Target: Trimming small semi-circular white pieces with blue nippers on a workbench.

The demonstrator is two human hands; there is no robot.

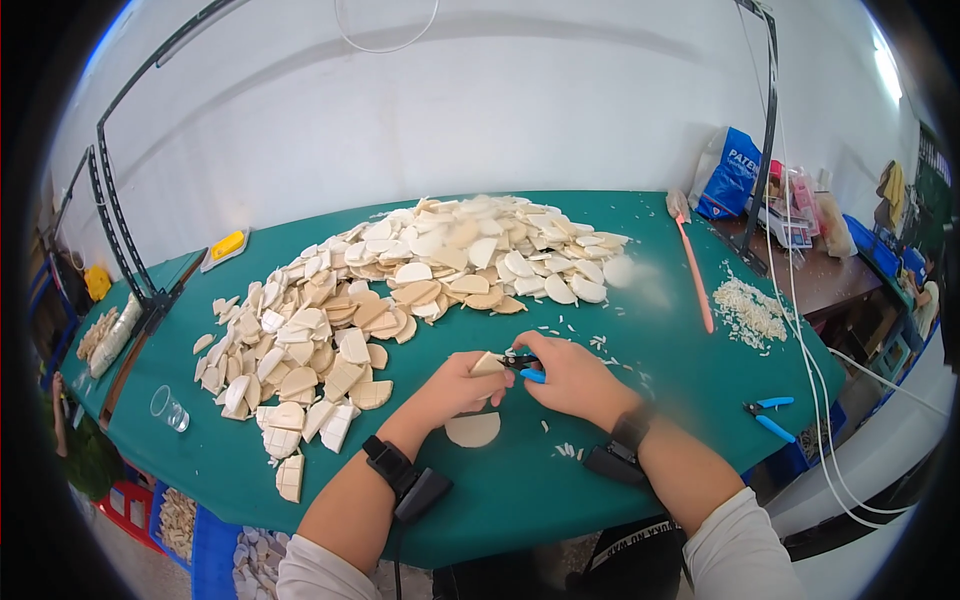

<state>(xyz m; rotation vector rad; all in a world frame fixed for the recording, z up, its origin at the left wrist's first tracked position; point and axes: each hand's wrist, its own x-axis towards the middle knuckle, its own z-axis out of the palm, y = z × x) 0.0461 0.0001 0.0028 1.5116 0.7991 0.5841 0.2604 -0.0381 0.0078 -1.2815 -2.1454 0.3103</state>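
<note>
My left hand [462, 388] pinches a small tan wooden piece [488, 364] above the green table [560, 480]. My right hand [572, 377] grips blue-handled cutters [522, 364], whose jaws touch the edge of that piece. A rounded tan piece [473, 429] lies flat on the cloth just below my left hand. Small pale offcuts [566, 450] are scattered by my right wrist. Both wrists wear black bands with small black devices.
A large heap of tan and white half-round pieces [400, 290] covers the table's middle and left. A second pair of blue cutters [768, 416] lies at the right edge, beside a pile of pale chips [748, 312] and a pink brush [694, 262]. A clear cup [168, 408] stands at left.
</note>
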